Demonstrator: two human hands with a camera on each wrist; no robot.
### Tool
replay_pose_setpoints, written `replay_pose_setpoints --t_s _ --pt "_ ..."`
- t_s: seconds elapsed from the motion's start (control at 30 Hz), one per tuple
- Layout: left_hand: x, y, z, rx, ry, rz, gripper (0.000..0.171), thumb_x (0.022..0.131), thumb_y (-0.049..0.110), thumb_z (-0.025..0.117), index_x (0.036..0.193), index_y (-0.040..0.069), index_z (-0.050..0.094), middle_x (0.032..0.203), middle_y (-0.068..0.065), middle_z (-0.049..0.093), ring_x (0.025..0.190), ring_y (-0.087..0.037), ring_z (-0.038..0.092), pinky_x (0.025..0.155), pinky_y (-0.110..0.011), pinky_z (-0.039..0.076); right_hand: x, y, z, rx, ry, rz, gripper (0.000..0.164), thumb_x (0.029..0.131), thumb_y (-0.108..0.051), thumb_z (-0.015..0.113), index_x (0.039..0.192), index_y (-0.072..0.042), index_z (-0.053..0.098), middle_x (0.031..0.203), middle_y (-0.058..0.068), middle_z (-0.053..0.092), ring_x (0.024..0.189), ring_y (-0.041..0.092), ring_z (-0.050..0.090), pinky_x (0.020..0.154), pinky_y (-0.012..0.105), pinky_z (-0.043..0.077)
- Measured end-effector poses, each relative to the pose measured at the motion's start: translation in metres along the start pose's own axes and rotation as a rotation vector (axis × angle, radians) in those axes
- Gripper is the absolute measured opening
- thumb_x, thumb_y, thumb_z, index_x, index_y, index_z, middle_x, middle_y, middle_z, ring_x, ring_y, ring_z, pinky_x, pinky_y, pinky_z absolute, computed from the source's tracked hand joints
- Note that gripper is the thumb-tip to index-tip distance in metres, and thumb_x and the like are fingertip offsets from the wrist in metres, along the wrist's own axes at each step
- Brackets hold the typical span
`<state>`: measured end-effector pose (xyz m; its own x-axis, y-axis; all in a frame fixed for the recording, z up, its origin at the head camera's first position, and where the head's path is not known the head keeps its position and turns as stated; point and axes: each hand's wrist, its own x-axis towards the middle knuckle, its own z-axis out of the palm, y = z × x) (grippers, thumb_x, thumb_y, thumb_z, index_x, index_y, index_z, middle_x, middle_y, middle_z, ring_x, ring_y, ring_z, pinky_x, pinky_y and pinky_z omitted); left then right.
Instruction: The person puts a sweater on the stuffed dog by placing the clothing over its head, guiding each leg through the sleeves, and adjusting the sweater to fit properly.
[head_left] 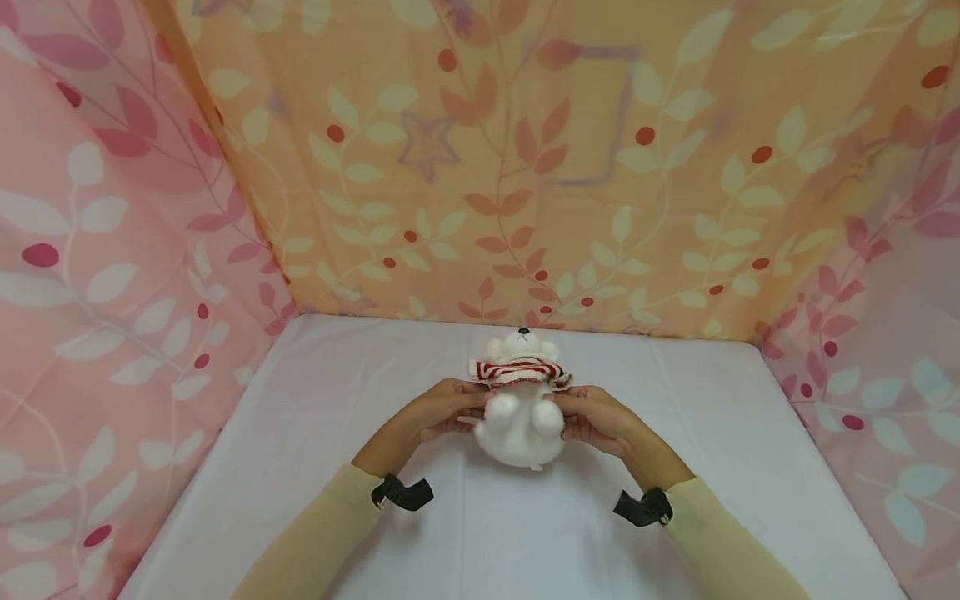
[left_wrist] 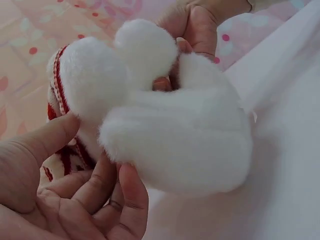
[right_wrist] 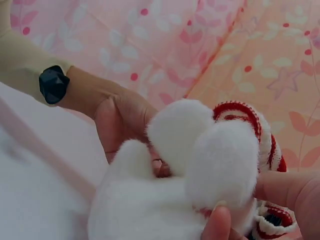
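Observation:
A white plush bear (head_left: 519, 437) with a dark nose is held above the white table, its head toward the back wall. A red-and-white striped knit garment (head_left: 517, 372) sits around its neck and upper body. My left hand (head_left: 447, 408) grips the bear's left-hand side as seen from the head; in the left wrist view, the thumb presses by an arm and fingers curl beneath. On the opposite side, my right hand (head_left: 596, 415) holds it, thumb and fingers around an arm in the right wrist view. The plush hides some fingertips.
A white cloth (head_left: 300, 533) covers the table. Behind it hangs an orange leaf-patterned curtain (head_left: 450, 183), with pink leaf-patterned curtains (head_left: 97, 333) at both sides. Black wrist straps (head_left: 401, 493) sit at the cuffs of the pale yellow sleeves (head_left: 318, 533).

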<state>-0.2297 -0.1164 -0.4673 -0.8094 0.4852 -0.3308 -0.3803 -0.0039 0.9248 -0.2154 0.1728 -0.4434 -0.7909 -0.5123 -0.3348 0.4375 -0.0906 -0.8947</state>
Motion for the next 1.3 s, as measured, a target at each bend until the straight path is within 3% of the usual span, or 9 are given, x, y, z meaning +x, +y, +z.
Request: replay_pose_setpoints --t_s 0.13,0.27,0.37,0.57,0.8,0.93,1.03,1.17,1.3 --pt "0.005 -0.005 -0.001 -0.052 -0.010 -0.045 0.015 0.103 0.011 0.058 0.108 0.002 0.070 0.087 -0.003 0.070 0.079 -0.013 0.065 0.069 -0.027 0.056 0.004 0.003 -0.007 0.022 -0.058 0.028 0.031 0.106 -0.008 0.046 0.090 -0.010 0.073 0.085 0.002 0.068 0.065 0.008 0.061 0.059 0.018 0.054" --pt "0.008 -0.012 -0.001 -0.030 0.033 -0.005 0.027 0.103 0.010 0.059 0.123 -0.006 0.067 0.092 -0.004 0.072 0.081 -0.013 0.068 0.070 -0.026 0.056 0.012 0.012 -0.014 0.023 -0.047 0.055 0.032 0.107 -0.011 0.046 0.093 -0.011 0.074 0.086 0.003 0.071 0.071 0.010 0.064 0.061 0.019 0.054" --pt "0.010 -0.015 0.001 0.094 0.123 0.107 0.035 0.100 0.010 0.064 0.127 -0.011 0.064 0.095 -0.009 0.075 0.079 -0.012 0.069 0.069 -0.027 0.057 0.016 0.018 -0.018 0.009 -0.012 0.053 0.029 0.107 -0.013 0.050 0.093 -0.010 0.075 0.086 0.003 0.072 0.074 0.012 0.065 0.065 0.022 0.055" --pt "0.013 -0.019 0.013 0.393 0.348 0.386 0.021 0.093 0.011 0.073 0.109 -0.003 0.077 0.084 -0.013 0.076 0.065 -0.020 0.071 0.061 -0.035 0.060 0.016 0.023 -0.020 -0.068 0.072 0.034 0.025 0.104 -0.017 0.056 0.089 -0.010 0.075 0.083 0.001 0.070 0.075 0.013 0.065 0.069 0.025 0.056" --pt "0.009 -0.025 0.021 0.690 0.531 0.548 0.017 0.091 0.013 0.076 0.107 0.008 0.080 0.079 0.001 0.074 0.061 -0.007 0.066 0.053 -0.024 0.052 0.008 0.024 -0.009 -0.431 0.334 -0.036 0.027 0.096 -0.030 0.071 0.102 -0.004 0.075 0.082 0.002 0.071 0.074 0.018 0.068 0.062 0.030 0.054" --pt "0.006 -0.024 0.023 0.798 0.597 0.614 0.017 0.089 0.016 0.080 0.104 0.011 0.080 0.077 0.004 0.073 0.062 -0.002 0.062 0.054 -0.020 0.049 0.003 0.021 0.002 -0.590 0.478 -0.218 0.022 0.095 -0.024 0.073 0.101 -0.003 0.076 0.080 0.007 0.072 0.072 0.024 0.068 0.059 0.034 0.054" --pt "0.007 -0.022 0.023 0.865 0.628 0.656 0.016 0.088 0.019 0.081 0.103 0.014 0.080 0.074 0.006 0.070 0.058 -0.002 0.058 0.050 -0.020 0.045 -0.001 0.016 0.011 -0.690 0.511 -0.422 0.012 0.094 -0.018 0.075 0.096 -0.007 0.076 0.077 0.005 0.072 0.071 0.021 0.067 0.059 0.030 0.053" --pt "0.008 -0.017 0.023 0.918 0.645 0.688 0.016 0.088 0.021 0.082 0.102 0.014 0.079 0.071 0.007 0.068 0.055 -0.002 0.054 0.048 -0.020 0.042 -0.001 0.011 0.021 -0.845 0.439 -0.675 0.008 0.091 -0.020 0.079 0.096 -0.014 0.077 0.084 -0.006 0.073 0.075 0.013 0.065 0.063 0.027 0.053" --pt "0.009 -0.013 0.022 0.943 0.654 0.711 0.016 0.087 0.019 0.082 0.101 0.013 0.079 0.071 0.006 0.067 0.057 -0.002 0.055 0.051 -0.020 0.045 0.005 0.011 0.028 -0.979 0.358 -0.841 0.023 0.082 -0.024 0.088 0.101 -0.016 0.077 0.093 -0.009 0.072 0.078 0.010 0.063 0.065 0.030 0.054"
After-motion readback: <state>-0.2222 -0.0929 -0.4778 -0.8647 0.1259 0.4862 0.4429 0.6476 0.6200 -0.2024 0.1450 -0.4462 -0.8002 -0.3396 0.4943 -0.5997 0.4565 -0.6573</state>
